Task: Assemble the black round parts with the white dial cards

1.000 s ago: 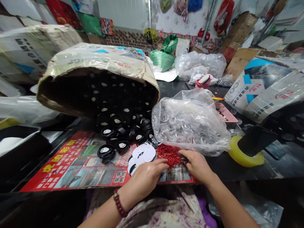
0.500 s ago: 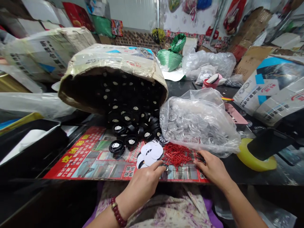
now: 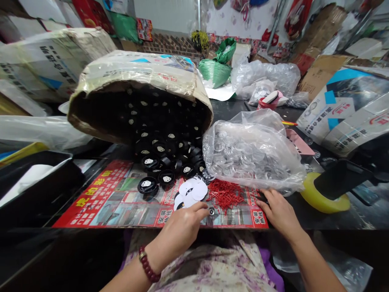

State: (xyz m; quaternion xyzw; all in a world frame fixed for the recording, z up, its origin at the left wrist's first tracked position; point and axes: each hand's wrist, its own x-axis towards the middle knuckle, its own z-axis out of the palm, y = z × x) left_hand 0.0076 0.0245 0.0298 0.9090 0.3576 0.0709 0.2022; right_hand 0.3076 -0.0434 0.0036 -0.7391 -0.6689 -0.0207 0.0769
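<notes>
My left hand is low over the printed sheet, beside a small pile of white discs. Its thumb and forefinger point right, slightly apart, with nothing visible between them. Just past those fingertips lies a small round dark part with a pale ring. My right hand rests at the sheet's right edge with fingers apart, near a heap of thin red pins. Black round cases with pale marks spill toward the discs. Behind the pins, a clear plastic bag holds many transparent rings.
A tipped carton full of black cases stands at the back left. At the left is a black tray. A yellow tape roll and a printed box stand on the right. The red printed sheet ends at the table's front edge.
My left fingertips have drawn left off the small round part, which now lies uncovered on the sheet. The right hand has shifted slightly right, and the camera view has moved a little.
</notes>
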